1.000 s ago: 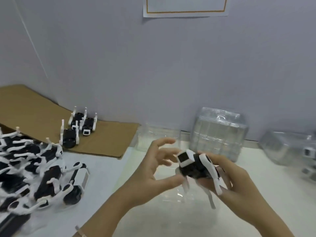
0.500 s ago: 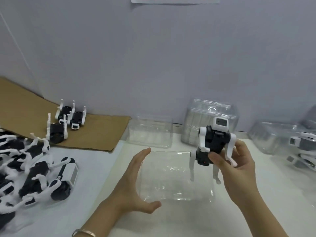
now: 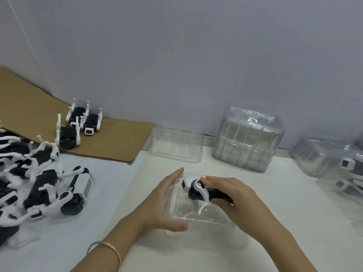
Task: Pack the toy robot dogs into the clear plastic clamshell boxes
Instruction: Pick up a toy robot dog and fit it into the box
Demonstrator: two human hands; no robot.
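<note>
The right hand (image 3: 233, 195) grasps a toy dog (image 3: 196, 188) by its black body from above, head end pointing left. It holds the dog low inside the open clear box (image 3: 198, 217), white legs reaching down. That grip probably leaves the legs free to settle on the floor of the box. The left hand (image 3: 163, 205) lies straight-fingered against the box's left wall, gripping nothing, likely to stop the light plastic sliding. Left of the box waits a heap of unpacked dogs (image 3: 39, 183); behind the box, to the right, stands a stack of empty boxes (image 3: 247, 140).

Two bare forearms, a thin rose-gold bangle (image 3: 106, 250) around the left wrist
</note>
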